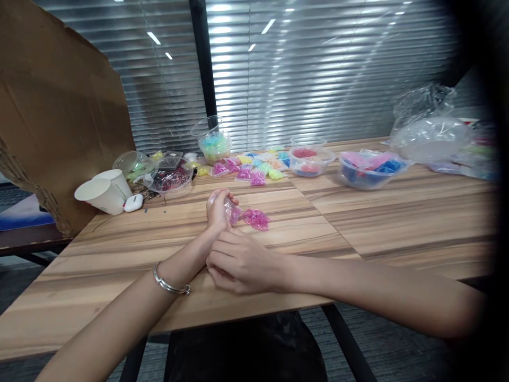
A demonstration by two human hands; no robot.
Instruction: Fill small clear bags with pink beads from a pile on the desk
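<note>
My left hand (218, 211) is closed around a small clear plastic bag (232, 211) with some pink bits in it. Right beside the bag, a loose heap of small shiny pink pieces (256, 219) lies on the wooden table (318, 254); their exact kind is too small to tell. My right hand (242, 262) rests with curled fingers against my left wrist, just nearer to me than the bag. Its fingertips are turned under, so anything in them is hidden. A silver bangle (170, 286) circles my left forearm.
Small bags of coloured pieces (258, 177) lie at the back, between a tub (214, 147) and a red-filled bowl (310, 160). Another bowl (368, 172) stands to the right. Paper cups (99, 195), a white earphone case (133, 202) and a cardboard sheet (63, 106) are left.
</note>
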